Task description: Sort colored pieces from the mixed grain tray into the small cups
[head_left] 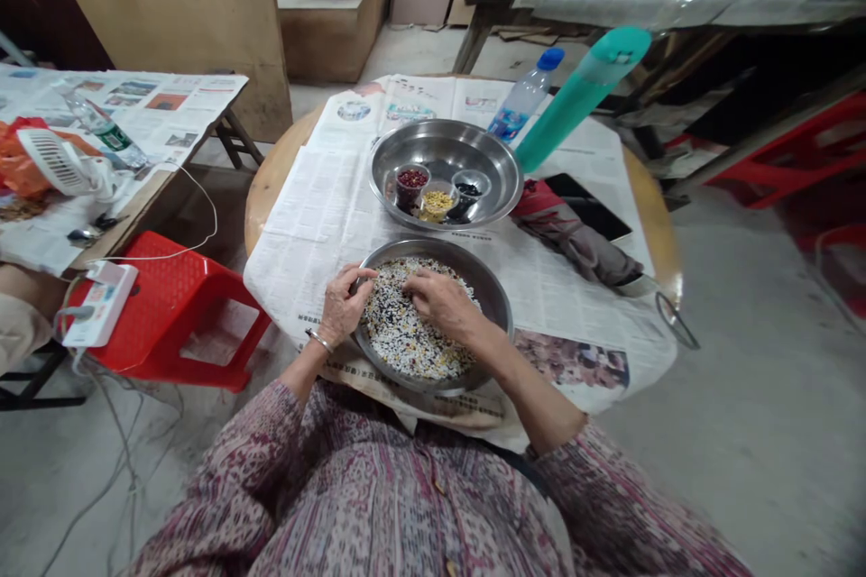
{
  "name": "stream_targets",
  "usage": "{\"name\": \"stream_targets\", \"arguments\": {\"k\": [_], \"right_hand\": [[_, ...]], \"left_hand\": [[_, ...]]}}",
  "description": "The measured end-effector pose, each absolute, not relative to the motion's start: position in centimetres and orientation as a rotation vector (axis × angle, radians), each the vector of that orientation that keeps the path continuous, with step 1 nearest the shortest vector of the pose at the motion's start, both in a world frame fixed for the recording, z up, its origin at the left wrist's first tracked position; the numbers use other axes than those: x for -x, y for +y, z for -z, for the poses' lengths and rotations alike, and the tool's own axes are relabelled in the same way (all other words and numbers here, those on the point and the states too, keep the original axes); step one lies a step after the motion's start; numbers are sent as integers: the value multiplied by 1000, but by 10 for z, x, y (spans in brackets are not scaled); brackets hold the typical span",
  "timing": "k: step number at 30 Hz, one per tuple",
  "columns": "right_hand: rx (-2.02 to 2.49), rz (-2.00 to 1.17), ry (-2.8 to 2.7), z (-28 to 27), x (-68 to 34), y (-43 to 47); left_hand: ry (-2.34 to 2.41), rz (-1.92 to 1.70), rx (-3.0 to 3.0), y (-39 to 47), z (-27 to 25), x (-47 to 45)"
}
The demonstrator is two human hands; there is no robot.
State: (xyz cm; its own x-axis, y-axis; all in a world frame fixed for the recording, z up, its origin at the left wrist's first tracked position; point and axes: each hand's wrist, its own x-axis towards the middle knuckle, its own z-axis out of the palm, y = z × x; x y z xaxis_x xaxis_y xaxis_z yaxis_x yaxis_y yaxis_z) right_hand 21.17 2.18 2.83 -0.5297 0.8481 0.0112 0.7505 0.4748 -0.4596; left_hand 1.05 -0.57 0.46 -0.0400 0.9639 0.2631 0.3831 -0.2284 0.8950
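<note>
My left hand is at the left rim of the near steel basin, its thumb and forefinger curled close together over the basin's edge. Whatever may be between those fingertips is too small to make out. Over the middle of the basin, my right hand has its fingers bunched in a pinch on the mixed grains, which are white, black and yellow. Behind stands a second steel basin. In it are clear cups of dark red beans, yellow grains and black beans.
Newspaper covers the round table. At its right are a blue-capped bottle, a tall teal container, a folded umbrella and a dark tablet. To the left, a red stool carries a power strip.
</note>
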Motion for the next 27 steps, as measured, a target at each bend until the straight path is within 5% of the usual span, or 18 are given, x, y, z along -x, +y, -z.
{"name": "stream_targets", "arguments": {"k": [5,17,27], "right_hand": [[1429,-825,-2469,-38,-237,2],[1320,-576,-2532,-24,-175,-23],[1222,-964,-2375,-33,-217,-35]], "left_hand": [[1423,-1280,-1634,-6,-4,-11],[1437,-1269,-1644,-5,-5,-11],[1413,-1286,-1668,-6,-3,-11]]}}
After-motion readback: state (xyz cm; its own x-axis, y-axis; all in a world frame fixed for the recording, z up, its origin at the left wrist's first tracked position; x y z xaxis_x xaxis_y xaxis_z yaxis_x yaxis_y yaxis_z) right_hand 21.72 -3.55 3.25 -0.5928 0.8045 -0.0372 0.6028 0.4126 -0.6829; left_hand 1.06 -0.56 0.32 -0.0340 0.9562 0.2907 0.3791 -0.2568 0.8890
